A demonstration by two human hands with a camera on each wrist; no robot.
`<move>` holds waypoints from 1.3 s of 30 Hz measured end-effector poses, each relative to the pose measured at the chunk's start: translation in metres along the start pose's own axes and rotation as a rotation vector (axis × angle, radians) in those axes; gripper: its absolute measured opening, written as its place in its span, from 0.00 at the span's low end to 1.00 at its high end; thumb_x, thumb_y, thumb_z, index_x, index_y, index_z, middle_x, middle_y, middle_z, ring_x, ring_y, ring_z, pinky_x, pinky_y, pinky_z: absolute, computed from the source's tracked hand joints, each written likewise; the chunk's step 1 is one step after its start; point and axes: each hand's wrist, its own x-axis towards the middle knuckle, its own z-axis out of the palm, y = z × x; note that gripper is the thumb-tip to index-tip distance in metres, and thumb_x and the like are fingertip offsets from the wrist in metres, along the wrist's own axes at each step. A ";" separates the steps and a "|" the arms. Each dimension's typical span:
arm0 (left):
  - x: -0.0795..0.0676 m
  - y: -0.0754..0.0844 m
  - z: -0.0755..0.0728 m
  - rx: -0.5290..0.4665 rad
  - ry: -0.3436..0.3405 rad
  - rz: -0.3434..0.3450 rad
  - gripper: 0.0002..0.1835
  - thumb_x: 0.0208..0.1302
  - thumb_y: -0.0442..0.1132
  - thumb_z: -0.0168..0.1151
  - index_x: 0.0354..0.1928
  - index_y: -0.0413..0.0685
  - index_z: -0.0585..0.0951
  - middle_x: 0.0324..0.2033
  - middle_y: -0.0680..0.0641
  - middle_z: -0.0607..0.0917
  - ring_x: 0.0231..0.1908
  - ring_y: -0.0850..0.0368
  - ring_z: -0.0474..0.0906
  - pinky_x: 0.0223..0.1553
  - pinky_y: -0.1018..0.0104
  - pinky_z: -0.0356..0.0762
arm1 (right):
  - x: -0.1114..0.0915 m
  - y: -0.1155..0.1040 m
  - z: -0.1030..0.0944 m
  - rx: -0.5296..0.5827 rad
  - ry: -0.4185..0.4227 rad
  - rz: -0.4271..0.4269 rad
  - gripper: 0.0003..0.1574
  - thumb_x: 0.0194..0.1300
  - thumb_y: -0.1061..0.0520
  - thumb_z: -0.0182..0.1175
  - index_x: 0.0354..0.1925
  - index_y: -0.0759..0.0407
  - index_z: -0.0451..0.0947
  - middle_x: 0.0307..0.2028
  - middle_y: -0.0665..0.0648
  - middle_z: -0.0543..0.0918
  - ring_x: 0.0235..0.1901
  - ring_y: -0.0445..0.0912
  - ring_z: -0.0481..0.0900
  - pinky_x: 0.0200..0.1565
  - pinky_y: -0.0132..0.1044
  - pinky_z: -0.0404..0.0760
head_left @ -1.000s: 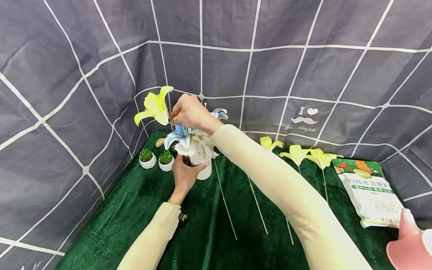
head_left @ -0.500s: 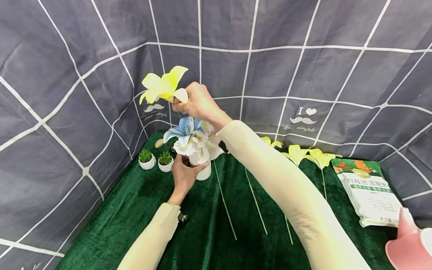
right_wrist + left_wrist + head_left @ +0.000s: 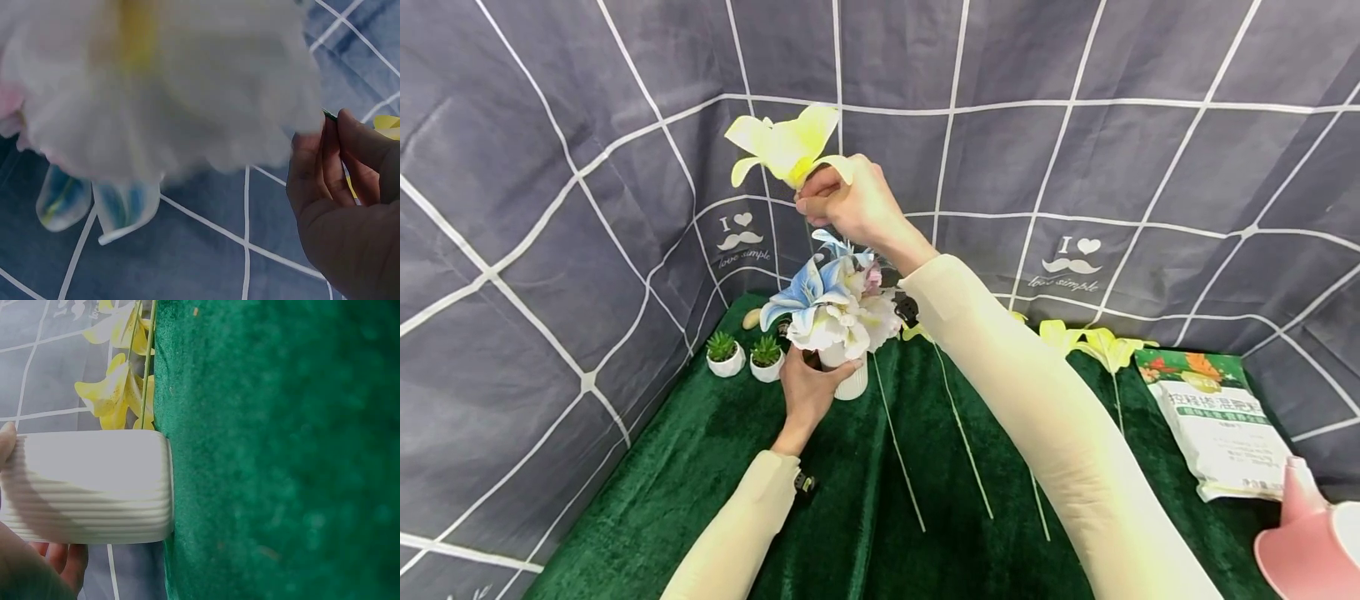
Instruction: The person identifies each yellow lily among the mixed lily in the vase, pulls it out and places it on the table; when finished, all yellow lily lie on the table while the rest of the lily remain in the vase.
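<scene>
My left hand (image 3: 807, 387) grips a white ribbed vase (image 3: 94, 481), thumb on one side and fingers round the other; its base meets the green cloth. White blooms (image 3: 842, 325), a blue lily (image 3: 808, 287) and a bit of pink fill the vase's mouth and hide its rim. Above them, my right hand (image 3: 861, 204) pinches the stem of a yellow lily (image 3: 784, 146) just under its head. In the right wrist view a short dark green bit of stem (image 3: 330, 115) shows between thumb and fingertips, beside a large blurred white bloom.
Two small potted succulents (image 3: 725, 354) stand left of the vase. Several yellow lilies (image 3: 1108, 348) with long stems lie to the right on the green cloth (image 3: 850, 533). Farther right are a white and green bag (image 3: 1221, 433) and a pink watering can (image 3: 1311, 550). Grey gridded fabric hangs behind.
My right hand has lifted the yellow lily up and slightly right, and its head now faces more upward. More of the blooms in the vase show. The left hand stays on the vase.
</scene>
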 end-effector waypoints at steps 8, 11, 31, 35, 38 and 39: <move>0.000 0.001 -0.002 -0.006 -0.005 -0.022 0.42 0.41 0.44 0.86 0.62 0.53 0.75 0.55 0.46 0.83 0.55 0.49 0.83 0.55 0.49 0.82 | -0.003 -0.002 -0.017 0.232 0.088 0.023 0.08 0.61 0.64 0.71 0.39 0.68 0.87 0.35 0.59 0.90 0.30 0.42 0.88 0.41 0.34 0.87; 0.001 0.001 -0.003 -0.010 -0.008 -0.027 0.42 0.41 0.45 0.86 0.62 0.53 0.75 0.54 0.45 0.83 0.54 0.48 0.83 0.54 0.47 0.82 | -0.007 -0.002 -0.026 0.276 0.126 0.023 0.08 0.61 0.64 0.71 0.38 0.68 0.86 0.34 0.57 0.90 0.30 0.41 0.88 0.42 0.35 0.87; 0.000 0.006 -0.003 -0.013 -0.005 -0.045 0.43 0.40 0.41 0.86 0.62 0.51 0.75 0.54 0.43 0.83 0.52 0.46 0.85 0.54 0.46 0.82 | -0.040 -0.005 -0.092 0.563 0.390 -0.073 0.02 0.59 0.70 0.69 0.31 0.66 0.87 0.33 0.56 0.89 0.25 0.43 0.86 0.40 0.33 0.86; 0.000 0.007 -0.004 -0.014 -0.008 -0.058 0.44 0.40 0.39 0.86 0.63 0.49 0.74 0.55 0.42 0.83 0.52 0.45 0.84 0.54 0.46 0.82 | -0.048 -0.004 -0.103 0.631 0.435 -0.068 0.02 0.59 0.71 0.69 0.32 0.68 0.86 0.32 0.54 0.89 0.25 0.43 0.86 0.39 0.32 0.86; 0.001 0.008 -0.005 -0.003 -0.005 -0.061 0.44 0.40 0.41 0.86 0.62 0.51 0.74 0.53 0.44 0.83 0.50 0.47 0.85 0.52 0.48 0.82 | -0.056 -0.003 -0.111 0.675 0.471 -0.059 0.03 0.59 0.71 0.69 0.34 0.70 0.85 0.33 0.55 0.89 0.26 0.44 0.86 0.40 0.32 0.86; 0.001 0.008 -0.006 -0.001 -0.005 -0.057 0.43 0.40 0.42 0.86 0.62 0.51 0.75 0.53 0.45 0.84 0.50 0.48 0.85 0.52 0.48 0.82 | -0.059 -0.002 -0.114 0.696 0.483 -0.060 0.03 0.59 0.71 0.69 0.34 0.70 0.85 0.33 0.57 0.89 0.26 0.45 0.86 0.40 0.33 0.86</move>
